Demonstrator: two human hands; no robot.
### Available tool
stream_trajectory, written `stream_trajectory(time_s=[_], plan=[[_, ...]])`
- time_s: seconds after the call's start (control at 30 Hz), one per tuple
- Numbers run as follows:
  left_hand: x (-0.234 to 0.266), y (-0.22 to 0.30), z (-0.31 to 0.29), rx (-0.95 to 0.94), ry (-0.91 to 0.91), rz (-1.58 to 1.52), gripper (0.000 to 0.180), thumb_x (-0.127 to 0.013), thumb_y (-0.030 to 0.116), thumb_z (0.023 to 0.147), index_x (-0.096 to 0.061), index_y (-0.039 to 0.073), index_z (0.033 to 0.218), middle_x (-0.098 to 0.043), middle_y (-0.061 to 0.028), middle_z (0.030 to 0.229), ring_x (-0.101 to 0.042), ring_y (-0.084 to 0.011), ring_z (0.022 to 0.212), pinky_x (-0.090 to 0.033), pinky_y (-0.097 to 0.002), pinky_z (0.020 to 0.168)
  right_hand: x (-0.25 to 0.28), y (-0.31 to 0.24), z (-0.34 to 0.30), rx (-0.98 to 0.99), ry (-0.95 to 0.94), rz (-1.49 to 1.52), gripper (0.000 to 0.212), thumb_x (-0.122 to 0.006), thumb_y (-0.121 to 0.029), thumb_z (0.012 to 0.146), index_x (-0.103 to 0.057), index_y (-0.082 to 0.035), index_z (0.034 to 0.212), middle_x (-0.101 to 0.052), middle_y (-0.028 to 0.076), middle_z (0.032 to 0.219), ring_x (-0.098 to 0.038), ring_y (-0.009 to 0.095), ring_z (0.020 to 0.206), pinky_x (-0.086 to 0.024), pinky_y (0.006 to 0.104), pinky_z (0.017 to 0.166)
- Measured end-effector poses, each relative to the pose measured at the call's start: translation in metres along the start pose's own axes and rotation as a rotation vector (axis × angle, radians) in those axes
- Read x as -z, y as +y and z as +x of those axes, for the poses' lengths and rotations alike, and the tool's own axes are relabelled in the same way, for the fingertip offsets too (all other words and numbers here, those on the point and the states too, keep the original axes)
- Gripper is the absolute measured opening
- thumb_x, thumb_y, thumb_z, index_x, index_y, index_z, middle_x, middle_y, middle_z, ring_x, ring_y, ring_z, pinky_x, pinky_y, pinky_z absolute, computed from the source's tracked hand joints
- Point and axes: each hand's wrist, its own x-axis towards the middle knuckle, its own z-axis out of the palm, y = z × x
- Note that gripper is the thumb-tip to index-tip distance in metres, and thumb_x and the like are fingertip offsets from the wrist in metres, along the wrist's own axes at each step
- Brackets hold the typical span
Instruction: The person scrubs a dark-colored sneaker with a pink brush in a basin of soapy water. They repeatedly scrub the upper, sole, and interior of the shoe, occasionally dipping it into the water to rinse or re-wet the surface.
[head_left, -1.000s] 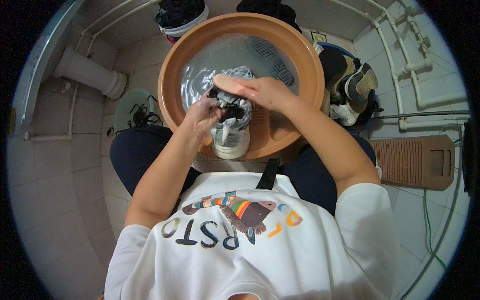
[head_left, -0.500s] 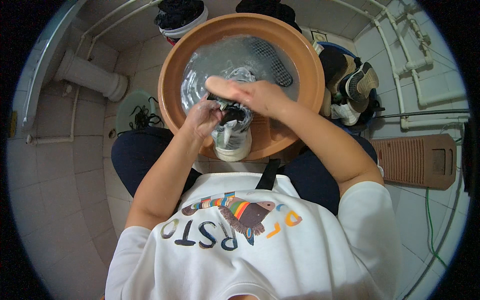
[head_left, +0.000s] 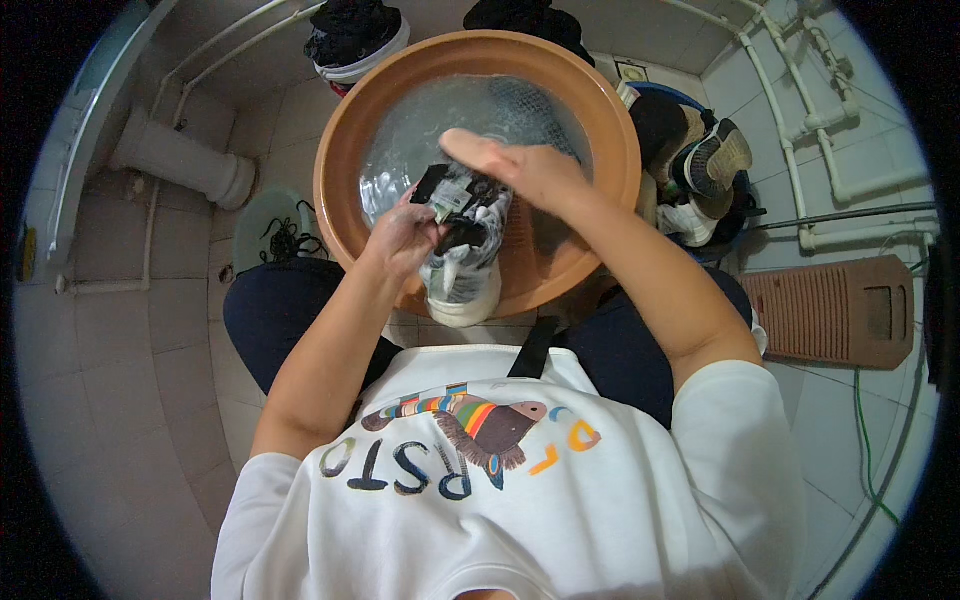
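Over the orange basin, left hand grips a soapy shoe, fingers closed; right hand, fingers curled, holds a tan brush.

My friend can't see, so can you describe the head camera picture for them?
A person's left hand holds a soapy black-and-white shoe over a brown basin of cloudy water; the right hand grips a pale brush-like tool near the shoe's far end. More shoes sit in a blue container at right.

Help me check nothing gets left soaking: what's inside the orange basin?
Cloudy water, with a dark textured object in it. Whatever lies beneath the soapy shoe and right hand is covered.
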Motion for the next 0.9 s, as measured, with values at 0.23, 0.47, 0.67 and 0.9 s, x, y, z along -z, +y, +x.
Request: stream_trajectory(time_s=[0.23, 0.47, 0.67, 0.9], plan=[[-0.01, -0.001, 0.002, -0.041, 0.085, 0.061, 0.054, -0.032, -0.014, 0.068, -0.04, -0.001, 0.12, -0.049, -0.0189, 0.117, -0.051, -0.0319, 0.108, -0.045, -0.0455, 0.094, 0.018, 0.017, -0.002, 0.109, 0.205, 0.508, 0.045, -0.056, -0.036, 0.088, -0.05, -0.014, 0.127, -0.058, 0.013, 0.118, -0.057, 0.022, 0.106, -0.041, 0.0302, 0.09], [-0.007, -0.003, 0.013, 0.034, 0.218, 0.154, 0.039, -0.034, -0.008, 0.071, -0.046, -0.003, 0.108, -0.05, -0.0193, 0.111, -0.054, -0.0302, 0.103, -0.048, -0.0425, 0.088, 0.0, 0.019, -0.013, -0.017, -0.037, 0.041, 0.045, -0.049, -0.049, 0.086, -0.051, -0.029, 0.125, -0.059, 0.017, 0.11, -0.057, 0.034, 0.1, -0.043, 0.0376, 0.087], [0.0, 0.0, 0.008, 0.084, 0.086, 0.176, 0.037, -0.042, -0.003, 0.073, -0.044, 0.0, 0.11, -0.054, -0.014, 0.101, -0.054, -0.0292, 0.1, -0.047, -0.0411, 0.089, -0.002, -0.011, -0.035, 0.121, -0.065, 0.167, 0.044, -0.051, -0.046, 0.086, -0.05, -0.027, 0.126, -0.06, 0.019, 0.106, -0.058, 0.034, 0.099, -0.044, 0.0365, 0.084], [0.001, 0.001, 0.014, 0.163, 0.076, 0.252, 0.037, -0.047, -0.003, 0.073, -0.044, 0.0, 0.11, -0.051, -0.0131, 0.105, -0.055, -0.0276, 0.095, -0.046, -0.041, 0.091, 0.001, -0.017, -0.029, 0.114, -0.113, 0.111, 0.043, -0.048, -0.044, 0.088, -0.054, -0.02, 0.123, -0.059, 0.018, 0.11, -0.058, 0.033, 0.1, -0.044, 0.036, 0.085]])
